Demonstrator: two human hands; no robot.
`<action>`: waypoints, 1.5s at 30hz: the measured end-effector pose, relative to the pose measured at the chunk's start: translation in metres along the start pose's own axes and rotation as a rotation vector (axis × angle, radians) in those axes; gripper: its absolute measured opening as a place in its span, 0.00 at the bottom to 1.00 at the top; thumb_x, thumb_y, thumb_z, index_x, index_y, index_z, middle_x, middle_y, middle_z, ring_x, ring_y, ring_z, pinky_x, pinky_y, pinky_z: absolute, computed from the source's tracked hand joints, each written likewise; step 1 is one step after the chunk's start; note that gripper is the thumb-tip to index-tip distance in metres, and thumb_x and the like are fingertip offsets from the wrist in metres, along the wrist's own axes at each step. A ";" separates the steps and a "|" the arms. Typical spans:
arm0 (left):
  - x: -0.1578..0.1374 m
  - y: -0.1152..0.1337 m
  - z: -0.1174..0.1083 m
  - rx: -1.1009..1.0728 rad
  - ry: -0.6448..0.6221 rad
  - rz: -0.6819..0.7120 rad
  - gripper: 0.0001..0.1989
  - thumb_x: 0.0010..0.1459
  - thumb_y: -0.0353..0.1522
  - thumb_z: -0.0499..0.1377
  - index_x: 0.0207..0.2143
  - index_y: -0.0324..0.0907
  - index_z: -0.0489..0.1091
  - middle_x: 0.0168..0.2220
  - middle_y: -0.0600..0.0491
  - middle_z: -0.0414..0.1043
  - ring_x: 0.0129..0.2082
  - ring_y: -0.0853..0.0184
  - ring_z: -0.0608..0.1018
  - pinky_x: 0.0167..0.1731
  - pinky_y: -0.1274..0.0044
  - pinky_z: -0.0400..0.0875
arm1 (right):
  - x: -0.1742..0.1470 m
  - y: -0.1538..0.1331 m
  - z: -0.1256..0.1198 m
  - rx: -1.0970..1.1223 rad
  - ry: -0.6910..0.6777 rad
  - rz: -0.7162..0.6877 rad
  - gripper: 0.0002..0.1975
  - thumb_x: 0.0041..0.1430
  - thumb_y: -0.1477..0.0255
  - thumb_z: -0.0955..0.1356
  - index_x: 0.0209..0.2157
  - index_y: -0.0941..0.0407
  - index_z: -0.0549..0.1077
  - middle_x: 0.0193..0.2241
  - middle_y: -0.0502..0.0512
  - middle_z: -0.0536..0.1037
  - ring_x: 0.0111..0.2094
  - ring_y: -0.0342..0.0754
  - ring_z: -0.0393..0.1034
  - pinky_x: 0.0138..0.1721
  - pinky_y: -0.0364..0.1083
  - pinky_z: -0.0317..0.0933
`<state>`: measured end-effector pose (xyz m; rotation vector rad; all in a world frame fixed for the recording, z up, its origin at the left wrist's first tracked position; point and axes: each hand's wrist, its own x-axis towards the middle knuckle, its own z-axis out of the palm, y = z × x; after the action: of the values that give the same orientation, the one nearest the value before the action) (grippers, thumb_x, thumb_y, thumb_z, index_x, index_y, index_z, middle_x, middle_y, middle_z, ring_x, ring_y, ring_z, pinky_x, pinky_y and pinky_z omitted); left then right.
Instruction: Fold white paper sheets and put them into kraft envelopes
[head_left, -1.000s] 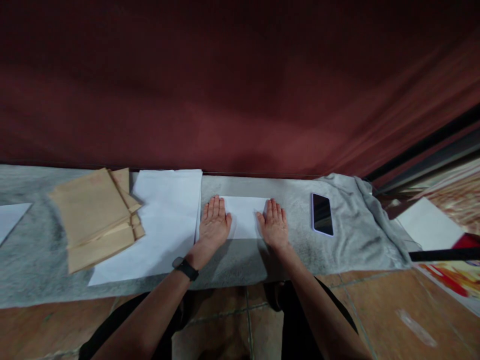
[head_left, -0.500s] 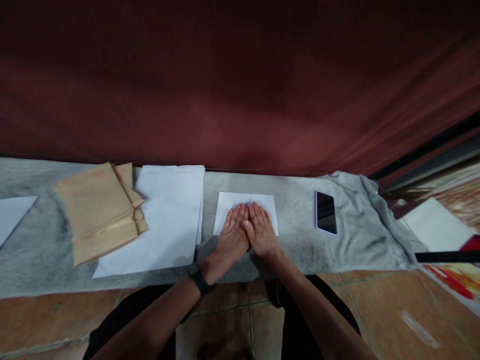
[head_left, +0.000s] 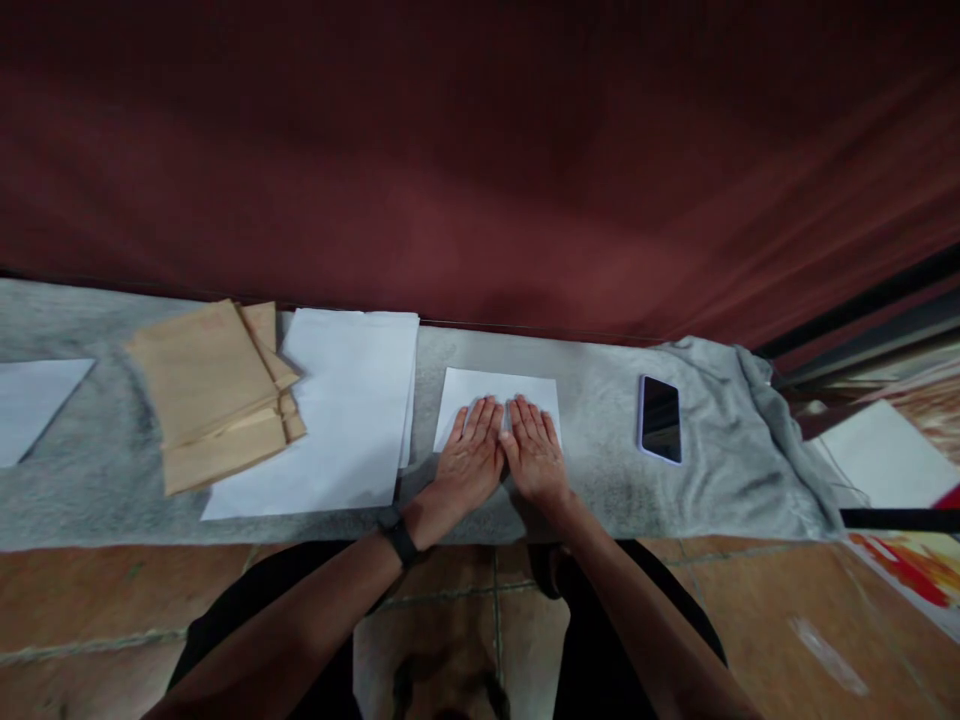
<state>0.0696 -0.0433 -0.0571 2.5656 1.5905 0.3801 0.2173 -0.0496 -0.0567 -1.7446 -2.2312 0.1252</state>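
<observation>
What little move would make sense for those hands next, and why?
Perhaps ease the left hand and the right hand apart, pressing lightly toward the far corners of the small white sheet: both lie palm-down, close together, over its nearer part, leaving those corners uncovered.

A broad, dark red, fabric-like backdrop (head_left: 465, 170) is filling the upper view, its top sinking into deep shadow while dim light is warming its lower part. Before it, a long, narrow surface draped in soft grey plush cloth (head_left: 600, 490) is stretching sideways, wrinkling at the right end. Orange-brown floor tiles (head_left: 757, 610) with greyish joints are showing nearer, and a slanting black bar (head_left: 862, 303) is crossing at right.
</observation>
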 end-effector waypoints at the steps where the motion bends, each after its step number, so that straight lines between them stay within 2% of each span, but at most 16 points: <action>1: -0.001 -0.001 0.000 0.003 0.004 -0.006 0.29 0.70 0.31 0.41 0.71 0.30 0.50 0.73 0.38 0.50 0.74 0.55 0.50 0.71 0.57 0.47 | -0.001 0.002 0.000 -0.011 -0.002 0.000 0.30 0.76 0.63 0.51 0.70 0.64 0.56 0.71 0.65 0.55 0.73 0.55 0.46 0.72 0.58 0.41; 7: -0.004 -0.003 0.000 0.010 0.020 -0.014 0.29 0.71 0.35 0.44 0.71 0.32 0.51 0.74 0.41 0.48 0.74 0.56 0.50 0.72 0.58 0.43 | -0.005 0.012 0.002 -0.062 0.017 0.015 0.30 0.76 0.63 0.53 0.71 0.65 0.55 0.72 0.66 0.55 0.73 0.56 0.46 0.71 0.58 0.41; 16: -0.006 0.000 -0.005 0.033 0.038 -0.055 0.29 0.70 0.36 0.48 0.70 0.37 0.53 0.73 0.43 0.49 0.74 0.55 0.52 0.72 0.56 0.46 | -0.009 0.025 0.008 -0.052 0.085 0.005 0.31 0.75 0.62 0.55 0.72 0.64 0.52 0.71 0.68 0.55 0.72 0.58 0.49 0.70 0.61 0.45; 23: -0.007 0.000 -0.006 0.047 0.043 -0.050 0.29 0.70 0.37 0.49 0.69 0.37 0.55 0.73 0.42 0.50 0.73 0.53 0.53 0.71 0.55 0.48 | -0.013 0.037 0.007 -0.074 0.123 0.021 0.31 0.75 0.60 0.55 0.73 0.61 0.50 0.71 0.68 0.57 0.71 0.58 0.51 0.69 0.61 0.48; 35: -0.007 0.003 -0.005 0.036 0.028 -0.056 0.29 0.70 0.37 0.48 0.69 0.36 0.55 0.73 0.40 0.49 0.74 0.53 0.51 0.71 0.54 0.45 | -0.019 0.053 -0.004 -0.172 0.092 0.044 0.31 0.76 0.62 0.52 0.71 0.66 0.55 0.70 0.71 0.59 0.71 0.61 0.52 0.68 0.62 0.50; 40: -0.006 0.004 -0.007 0.043 0.006 -0.065 0.29 0.70 0.37 0.48 0.69 0.36 0.55 0.73 0.41 0.50 0.73 0.52 0.52 0.71 0.55 0.45 | -0.020 0.069 -0.007 -0.183 0.072 0.100 0.32 0.75 0.61 0.52 0.71 0.65 0.53 0.70 0.71 0.58 0.71 0.61 0.51 0.68 0.63 0.50; 45: -0.005 0.005 -0.010 0.034 -0.015 -0.073 0.29 0.70 0.37 0.48 0.70 0.36 0.54 0.73 0.41 0.49 0.73 0.53 0.52 0.72 0.55 0.44 | -0.017 0.091 -0.012 -0.134 0.097 0.199 0.33 0.74 0.58 0.53 0.69 0.66 0.57 0.69 0.75 0.59 0.70 0.66 0.53 0.67 0.67 0.52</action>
<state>0.0692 -0.0509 -0.0477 2.5194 1.6944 0.3293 0.3090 -0.0441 -0.0717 -1.9963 -2.0370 -0.0660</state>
